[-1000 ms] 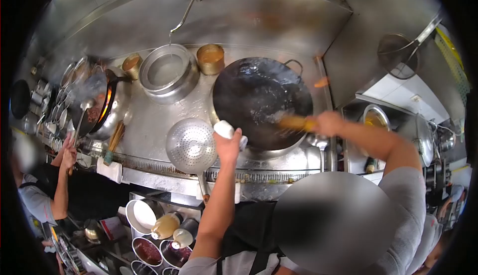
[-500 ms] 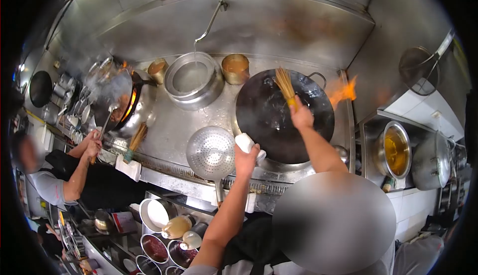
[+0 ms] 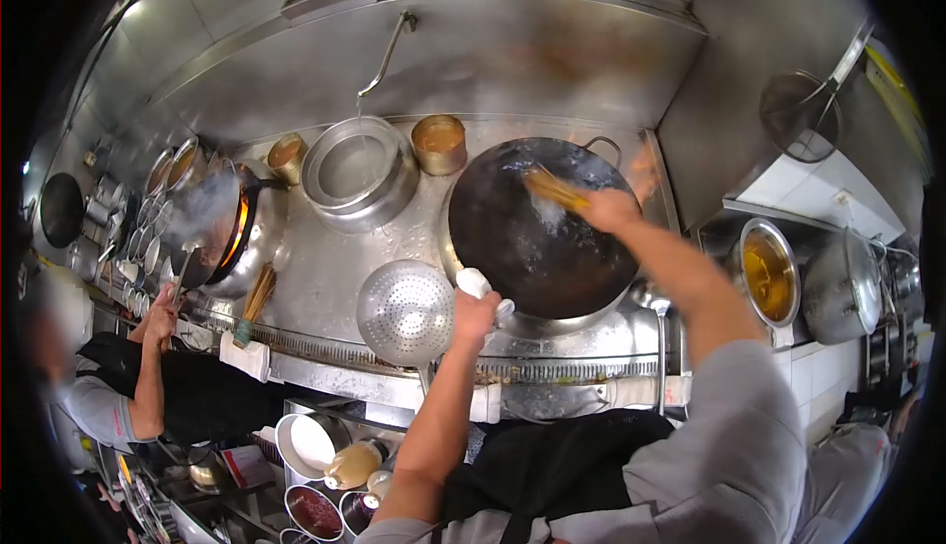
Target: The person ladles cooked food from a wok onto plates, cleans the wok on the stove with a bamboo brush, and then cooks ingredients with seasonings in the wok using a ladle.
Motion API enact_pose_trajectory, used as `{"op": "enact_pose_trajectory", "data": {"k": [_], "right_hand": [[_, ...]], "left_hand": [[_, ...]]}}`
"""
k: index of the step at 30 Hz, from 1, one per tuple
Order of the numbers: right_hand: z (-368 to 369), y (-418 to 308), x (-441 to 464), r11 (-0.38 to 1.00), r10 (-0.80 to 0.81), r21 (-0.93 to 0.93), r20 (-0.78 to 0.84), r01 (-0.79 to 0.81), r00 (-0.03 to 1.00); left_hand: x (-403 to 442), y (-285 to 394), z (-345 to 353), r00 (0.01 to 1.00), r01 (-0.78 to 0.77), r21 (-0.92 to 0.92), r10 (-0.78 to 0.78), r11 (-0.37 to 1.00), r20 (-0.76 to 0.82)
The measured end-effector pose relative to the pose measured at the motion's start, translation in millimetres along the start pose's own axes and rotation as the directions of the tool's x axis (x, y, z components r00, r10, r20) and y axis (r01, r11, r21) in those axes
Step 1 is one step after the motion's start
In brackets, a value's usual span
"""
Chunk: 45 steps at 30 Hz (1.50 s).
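Note:
My left hand [image 3: 475,315] is closed round a white cloth [image 3: 475,283] at the near left rim of a big dark wok [image 3: 542,258]. Inside the wok, water shows near the bristles of a bamboo brush [image 3: 554,190]. My right hand [image 3: 609,211] grips the brush's handle over the wok's right half. A perforated metal skimmer [image 3: 405,312] lies just left of my left hand. Orange flame shows behind the wok's right rim.
A metal pot [image 3: 360,174] stands under a tap [image 3: 389,56]. A ladle [image 3: 658,307] lies right of the wok, and a bowl of yellow liquid [image 3: 769,273] farther right. At the left, a co-worker [image 3: 123,386] holds a ladle at a smoking wok [image 3: 212,229].
The brush first went from the wok's near right side to its far side. It now lies more sideways, with my right arm reaching in from the right. The flame behind the wok grew, then shrank.

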State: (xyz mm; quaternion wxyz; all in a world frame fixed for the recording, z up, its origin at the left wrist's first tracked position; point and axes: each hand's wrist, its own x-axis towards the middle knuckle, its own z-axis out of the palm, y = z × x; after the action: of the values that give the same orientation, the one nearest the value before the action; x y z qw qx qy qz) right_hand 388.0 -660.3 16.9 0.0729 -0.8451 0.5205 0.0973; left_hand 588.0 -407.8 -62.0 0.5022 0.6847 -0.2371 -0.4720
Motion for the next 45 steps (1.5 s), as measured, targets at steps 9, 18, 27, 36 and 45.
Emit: {"op": "enact_pose_trajectory", "data": {"k": [9, 18, 27, 36, 45], "right_hand": [[39.5, 18.3, -117.0, 0.95, -0.312, 0.122, 0.267, 0.289, 0.912], [56.8, -66.3, 1.7, 0.97, 0.033, 0.242, -0.015, -0.029, 0.999], [-12.4, 80.1, -78.9, 0.896, -0.311, -0.156, 0.445, 0.415, 0.84], [83.5, -50.6, -44.4, 0.96, -0.099, 0.25, -0.104, 0.122, 0.99], [-39.9, 53.0, -85.2, 0.954, -0.019, -0.276, 0.33, 0.116, 0.944]], "left_hand": [[-10.8, -4.8, 12.4, 0.939, -0.207, 0.004, 0.2, 0.978, -0.279], [2.7, -11.2, -8.9, 0.994, -0.095, -0.025, 0.094, 0.995, -0.047], [4.1, -23.4, 7.2, 0.956, -0.213, -0.005, 0.208, 0.977, -0.209], [12.9, -21.7, -2.3, 0.973, -0.175, 0.027, 0.177, 0.984, -0.149], [9.6, -18.0, -8.9, 0.971, -0.113, 0.11, 0.133, 0.987, -0.198]]}}
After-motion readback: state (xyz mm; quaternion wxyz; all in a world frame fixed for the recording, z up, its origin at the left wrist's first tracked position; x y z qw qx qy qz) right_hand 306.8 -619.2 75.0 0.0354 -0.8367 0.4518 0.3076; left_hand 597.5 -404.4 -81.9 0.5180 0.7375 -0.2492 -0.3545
